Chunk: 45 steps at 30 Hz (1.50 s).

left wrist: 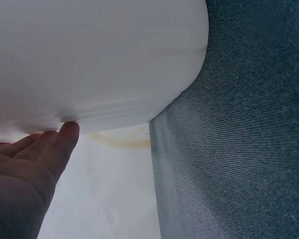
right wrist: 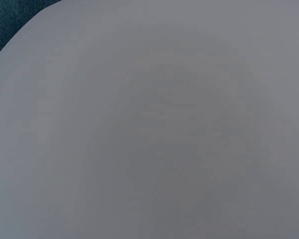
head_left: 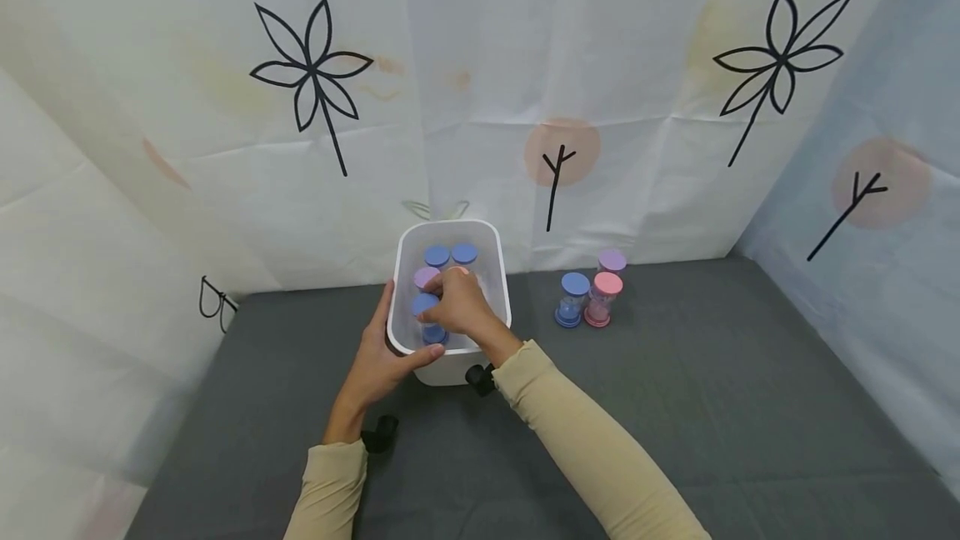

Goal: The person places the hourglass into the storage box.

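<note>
In the head view a white bin stands on the dark cloth with several small sand timers inside. My left hand holds its near left corner, thumb on the front rim, other fingers along the left wall. The left wrist view shows those fingertips touching the outer wall. Reaching into the bin, my right hand pinches a blue-capped sand timer between thumb and fingers. Behind it are a purple-capped timer and two blue-capped timers. A pinkish cap is partly hidden by the right hand.
Right of the bin, on the dark cloth, stand a blue timer, a pink timer and a purple timer behind them. A patterned white curtain hangs close behind. The bin's pale wall fills most of the right wrist view.
</note>
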{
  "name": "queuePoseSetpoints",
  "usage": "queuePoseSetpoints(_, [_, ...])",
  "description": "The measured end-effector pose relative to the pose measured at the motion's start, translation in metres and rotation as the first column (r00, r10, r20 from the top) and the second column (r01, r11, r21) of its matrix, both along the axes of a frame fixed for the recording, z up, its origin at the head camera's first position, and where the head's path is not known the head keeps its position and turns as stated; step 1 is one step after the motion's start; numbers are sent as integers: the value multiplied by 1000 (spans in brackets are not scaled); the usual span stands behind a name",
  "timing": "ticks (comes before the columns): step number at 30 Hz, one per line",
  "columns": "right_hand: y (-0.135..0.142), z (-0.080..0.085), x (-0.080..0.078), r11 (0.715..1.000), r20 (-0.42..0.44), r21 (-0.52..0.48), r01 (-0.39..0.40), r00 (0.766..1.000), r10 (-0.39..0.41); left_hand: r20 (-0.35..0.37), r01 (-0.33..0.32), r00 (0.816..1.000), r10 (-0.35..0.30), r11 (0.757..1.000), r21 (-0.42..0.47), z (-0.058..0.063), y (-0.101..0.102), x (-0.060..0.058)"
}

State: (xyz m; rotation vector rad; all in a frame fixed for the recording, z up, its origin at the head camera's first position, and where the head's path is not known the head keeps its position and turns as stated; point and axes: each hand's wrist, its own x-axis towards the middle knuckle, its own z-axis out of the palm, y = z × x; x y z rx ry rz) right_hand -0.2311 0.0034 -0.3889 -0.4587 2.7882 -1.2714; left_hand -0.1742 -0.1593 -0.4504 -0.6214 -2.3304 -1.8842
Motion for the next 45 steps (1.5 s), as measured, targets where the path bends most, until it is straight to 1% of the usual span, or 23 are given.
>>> queuePoseSetpoints(7, [-1,1,0,1000,-4,19,5,1000,-5,0,-1,1000,1,1000,3,-1,-1,0])
queuePoseSetpoints(12, [3,-1,3,1000,-53,27,5,999,-3,1,7,1000,-7,1000,12,-4,-1,1])
queuePoseSetpoints(15, [9,0,8,1000,-67,-17,5,998,-6,8,10,1000,-10,1000,23,-5,0,2])
queuePoseSetpoints(18, [18,3,13,996,-72,-94,-1,997,-6,14,10,1000,-10,999,30,-4,1,2])
queuePoseSetpoints(21, [30,7,15,982,-96,-188,-16,995,-2,8,2,1000,-2,1000,29,-4,2,2])
queuePoseSetpoints(25, [51,11,17,953,-134,-303,-21,991,-21,-13,-6,1000,7,1000,27,-3,2,1])
queuePoseSetpoints(30, [84,17,20,917,-143,-397,17,987,-80,-31,-1,1000,2,1000,28,-2,2,-1])
queuePoseSetpoints(37, [131,17,21,874,-157,-478,87,971,-182,-41,-5,999,6,1000,20,-1,1,-1])
queuePoseSetpoints(42, [163,12,23,857,-144,-494,149,957,-250,-49,-1,999,1,1000,7,-2,0,-1])
queuePoseSetpoints(45, [181,8,24,845,-146,-496,197,941,-305,-55,2,998,-2,1000,4,-1,1,-2])
